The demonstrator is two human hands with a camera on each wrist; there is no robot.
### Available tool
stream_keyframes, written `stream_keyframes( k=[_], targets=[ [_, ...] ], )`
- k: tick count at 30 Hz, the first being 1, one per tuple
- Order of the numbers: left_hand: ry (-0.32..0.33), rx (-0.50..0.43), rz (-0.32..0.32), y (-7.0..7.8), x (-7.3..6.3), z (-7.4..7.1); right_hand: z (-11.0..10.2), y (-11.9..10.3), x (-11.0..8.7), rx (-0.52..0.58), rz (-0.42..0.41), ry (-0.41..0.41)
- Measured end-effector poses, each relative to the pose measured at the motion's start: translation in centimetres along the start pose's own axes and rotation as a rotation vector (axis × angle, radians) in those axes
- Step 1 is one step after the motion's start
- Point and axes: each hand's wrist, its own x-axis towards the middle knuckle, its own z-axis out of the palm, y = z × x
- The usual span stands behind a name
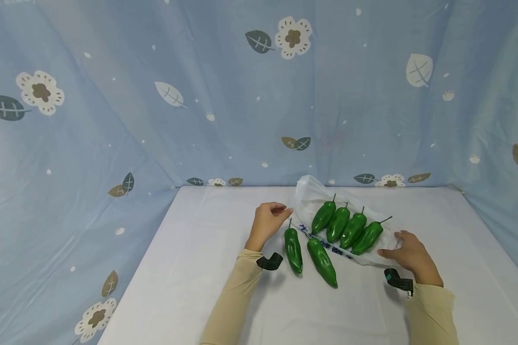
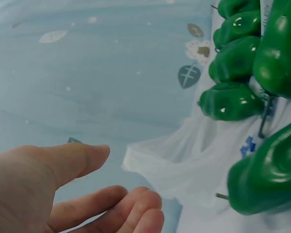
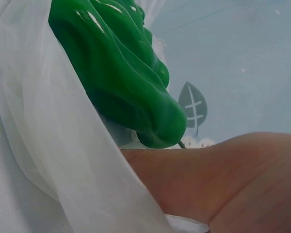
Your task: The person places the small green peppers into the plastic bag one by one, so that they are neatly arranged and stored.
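Observation:
Several green peppers [image 1: 353, 231] lie side by side on a crumpled white plastic bag [image 1: 307, 199] with blue print, stems pointing away. Two more green peppers, one on the left [image 1: 293, 251] and one beside it [image 1: 322, 262], lie in front of the bag. By the bag's left end is my left hand [image 1: 267, 221], its thumb and fingers apart with nothing between them in the left wrist view. My right hand [image 1: 414, 256] grips the bag's right end. In the right wrist view, white plastic [image 3: 63, 121] covers part of this hand; its fingertips are hidden.
A white cloth covers the table [image 1: 177, 287]. Blue curtain fabric [image 1: 224, 96] with flowers and leaves hangs behind the table and along its sides. A small black camera sits on each wrist, left [image 1: 270, 261] and right [image 1: 398, 279].

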Motion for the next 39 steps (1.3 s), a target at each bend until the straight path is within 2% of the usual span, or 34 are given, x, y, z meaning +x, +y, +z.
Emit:
stream_keyframes(
  k=[4, 9, 22, 29, 39],
  targets=[
    [0.015, 0.008, -0.001, -0.4, -0.5, 0.0, 0.0, 0.0, 0.0, 0.007, -0.001, -0.003],
    [0.031, 0.010, -0.037, -0.8, -1.0, -0.1, 0.0, -0.1, -0.1, 0.001, 0.000, -0.006],
    [0.055, -0.012, -0.083, -1.9, -2.1, 0.1, 0.0, -0.1, -0.2, -0.005, 0.003, -0.001],
    [0.042, 0.021, -0.069, -2.1, -2.3, 0.7, -0.1, -0.1, -0.1, 0.000, 0.017, -0.009],
    [0.024, 0.064, -0.115, -2.7, -2.5, 1.2, -0.1, -0.3, -0.3, 0.011, 0.022, -0.018]
  ],
)
